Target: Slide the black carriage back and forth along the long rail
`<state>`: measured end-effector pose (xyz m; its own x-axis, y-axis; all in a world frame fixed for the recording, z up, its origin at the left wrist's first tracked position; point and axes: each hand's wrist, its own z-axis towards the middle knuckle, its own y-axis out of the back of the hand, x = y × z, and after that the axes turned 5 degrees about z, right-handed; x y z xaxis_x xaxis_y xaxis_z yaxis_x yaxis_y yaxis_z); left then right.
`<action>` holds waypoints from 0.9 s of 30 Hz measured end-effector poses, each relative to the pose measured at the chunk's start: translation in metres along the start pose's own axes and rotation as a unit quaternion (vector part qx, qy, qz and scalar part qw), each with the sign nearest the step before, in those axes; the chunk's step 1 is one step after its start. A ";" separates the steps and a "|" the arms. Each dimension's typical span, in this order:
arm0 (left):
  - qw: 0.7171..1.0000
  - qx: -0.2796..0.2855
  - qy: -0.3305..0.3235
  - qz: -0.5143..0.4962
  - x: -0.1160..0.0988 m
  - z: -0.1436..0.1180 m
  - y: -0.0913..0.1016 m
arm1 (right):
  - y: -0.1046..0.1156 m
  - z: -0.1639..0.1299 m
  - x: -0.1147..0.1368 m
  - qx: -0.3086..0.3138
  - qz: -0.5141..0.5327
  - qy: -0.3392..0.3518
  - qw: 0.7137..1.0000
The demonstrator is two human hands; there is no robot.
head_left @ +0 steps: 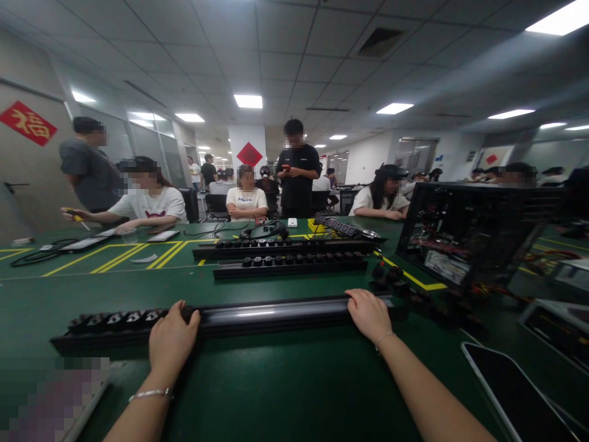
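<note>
A long black metal channel lies across the green table in front of me, slightly tilted in view. Several black socket modules with pale metal parts sit in a row at its left end. My left hand is closed over the channel beside the last module, thumb and fingers around a small black piece that is mostly hidden. Near the right end, my right hand grips the channel, its fingers over the far edge. Between my hands the channel's inside shows bare and shiny.
Two similar channels with modules lie farther back. Loose black modules are by the right end. An open computer case stands at right, a phone at lower right. Several people sit or stand across the table, one holding a yellow-handled tool.
</note>
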<state>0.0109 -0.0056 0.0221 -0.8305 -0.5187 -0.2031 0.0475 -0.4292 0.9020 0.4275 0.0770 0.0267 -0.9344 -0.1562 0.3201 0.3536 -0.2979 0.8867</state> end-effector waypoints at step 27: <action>0.996 0.009 -0.079 0.043 0.014 0.003 -0.015 | -0.001 -0.001 0.001 -0.008 0.003 -0.002 1.000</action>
<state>-0.0034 -0.0046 0.0069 -0.9012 -0.4287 -0.0642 0.1128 -0.3748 0.9202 0.4262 0.0759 0.0262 -0.9327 -0.1540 0.3262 0.3592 -0.3129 0.8792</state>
